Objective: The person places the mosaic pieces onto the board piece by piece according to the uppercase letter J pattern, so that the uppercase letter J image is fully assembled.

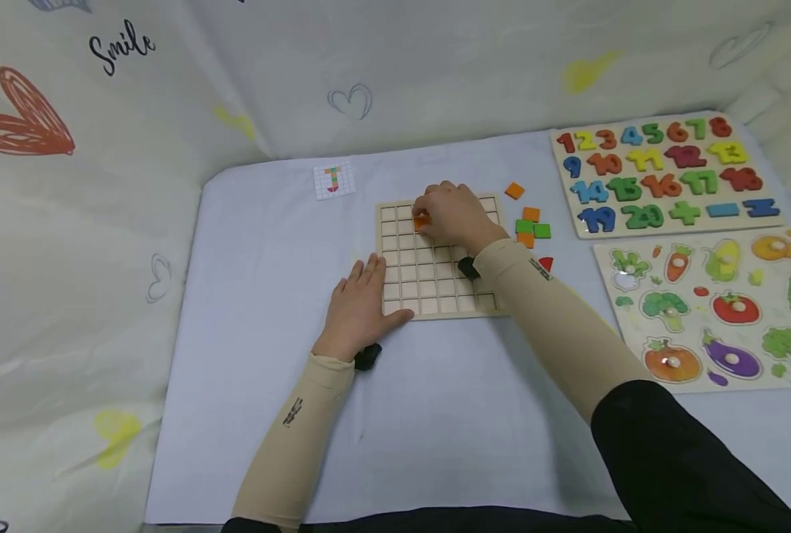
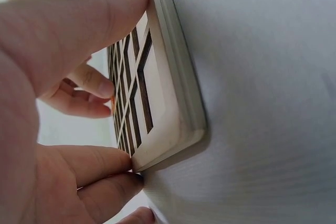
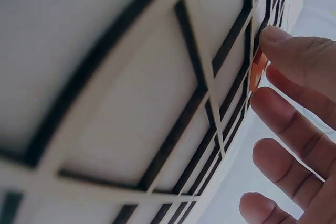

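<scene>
A wooden grid board (image 1: 428, 307) lies in front of me. My left hand (image 1: 363, 303) rests at its near left corner, fingers straight along the left side and the thumb on the near rim. In the left wrist view the thumb touches the top of the rim (image 2: 181, 108). My right hand (image 1: 453, 215) reaches over the far part of the board and pinches an orange square tile (image 1: 422, 222) at a cell toward the far left. In the right wrist view the tile (image 3: 256, 73) shows between thumb and index finger, with the other fingers off the board.
Right of the board lie loose orange squares (image 1: 514, 190), green squares (image 1: 542, 231) and a red piece (image 1: 546, 263). A gridded card (image 1: 334, 180) with a coloured hook-shaped pattern lies far left. A number puzzle (image 1: 661, 174) and a vegetable puzzle (image 1: 701, 318) fill the right side.
</scene>
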Demonstrator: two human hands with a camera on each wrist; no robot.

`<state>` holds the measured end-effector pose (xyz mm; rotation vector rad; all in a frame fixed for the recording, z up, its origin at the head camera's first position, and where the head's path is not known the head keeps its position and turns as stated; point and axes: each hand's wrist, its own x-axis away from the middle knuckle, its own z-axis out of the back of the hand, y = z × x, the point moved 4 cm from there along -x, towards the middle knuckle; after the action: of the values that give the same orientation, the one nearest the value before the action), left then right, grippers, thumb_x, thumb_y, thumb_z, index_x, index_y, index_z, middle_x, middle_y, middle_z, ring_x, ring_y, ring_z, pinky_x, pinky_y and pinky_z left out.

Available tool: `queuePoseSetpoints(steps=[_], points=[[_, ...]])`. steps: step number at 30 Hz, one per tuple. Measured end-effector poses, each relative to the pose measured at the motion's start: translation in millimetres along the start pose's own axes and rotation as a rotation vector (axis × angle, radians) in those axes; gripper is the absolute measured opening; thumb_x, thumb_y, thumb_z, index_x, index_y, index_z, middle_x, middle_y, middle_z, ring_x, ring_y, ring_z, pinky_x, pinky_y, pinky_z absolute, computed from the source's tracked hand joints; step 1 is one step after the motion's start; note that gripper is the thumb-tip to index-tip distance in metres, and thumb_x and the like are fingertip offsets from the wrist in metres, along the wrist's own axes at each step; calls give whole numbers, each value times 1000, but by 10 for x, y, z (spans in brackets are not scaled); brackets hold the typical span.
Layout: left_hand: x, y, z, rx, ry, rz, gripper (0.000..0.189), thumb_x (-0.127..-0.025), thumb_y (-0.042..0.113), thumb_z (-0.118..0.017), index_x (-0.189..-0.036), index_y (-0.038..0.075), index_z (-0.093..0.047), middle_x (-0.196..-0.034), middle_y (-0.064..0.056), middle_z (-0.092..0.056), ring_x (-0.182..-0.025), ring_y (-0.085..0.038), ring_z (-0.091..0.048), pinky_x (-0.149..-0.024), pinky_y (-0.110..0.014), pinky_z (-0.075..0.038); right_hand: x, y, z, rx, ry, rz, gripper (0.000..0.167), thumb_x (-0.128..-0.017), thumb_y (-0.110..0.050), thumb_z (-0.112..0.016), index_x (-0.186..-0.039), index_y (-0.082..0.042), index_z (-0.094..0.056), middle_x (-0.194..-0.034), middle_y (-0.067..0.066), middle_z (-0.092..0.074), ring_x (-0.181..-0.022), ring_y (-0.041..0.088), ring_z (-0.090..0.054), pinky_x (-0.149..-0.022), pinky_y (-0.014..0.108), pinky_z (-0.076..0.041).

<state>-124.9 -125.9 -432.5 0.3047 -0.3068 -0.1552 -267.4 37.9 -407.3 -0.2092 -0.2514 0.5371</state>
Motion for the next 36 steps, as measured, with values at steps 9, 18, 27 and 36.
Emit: queuePoseSetpoints(steps=[9, 18, 27, 36], points=[[-10, -19, -33, -6, 8, 3, 107, -90, 63, -72, -167, 9, -21, -175, -10, -21, -162, -35, -21, -127, -60, -27, 167, 75, 56, -26, 31, -37, 32, -99, -26, -70, -129, -14, -72, -131, 8, -68, -123, 33, -57, -109, 57, -45], [2, -22, -42, 17, 12, 0, 107, -89, 60, -74, -166, 7, -22, -174, -12, -22, -162, -36, -22, -126, -61, -28, 377, 227, 111, -9, 48, -63, 33, -98, -26, -73, -129, -14, -72, -128, 8, -70, -119, 34, -59, -104, 57, -46], [2, -21, -48, 12, 19, -11, 108, -88, 60, -74, -166, 6, -22, -173, -14, -24, -161, -38, -23, -126, -61, -29, 606, 471, 178, -13, 85, -124, 36, -98, -28, -74, -129, -12, -72, -130, 13, -70, -121, 37, -59, -106, 61, -45], [6, -6, -12, 21, 16, -22, 107, -89, 59, -74, -166, 6, -21, -174, -14, -22, -162, -38, -21, -126, -62, -28, 892, 761, 230, -31, 83, -170, 31, -98, -23, -72, -127, -10, -73, -126, 14, -72, -114, 37, -60, -100, 61, -44]])
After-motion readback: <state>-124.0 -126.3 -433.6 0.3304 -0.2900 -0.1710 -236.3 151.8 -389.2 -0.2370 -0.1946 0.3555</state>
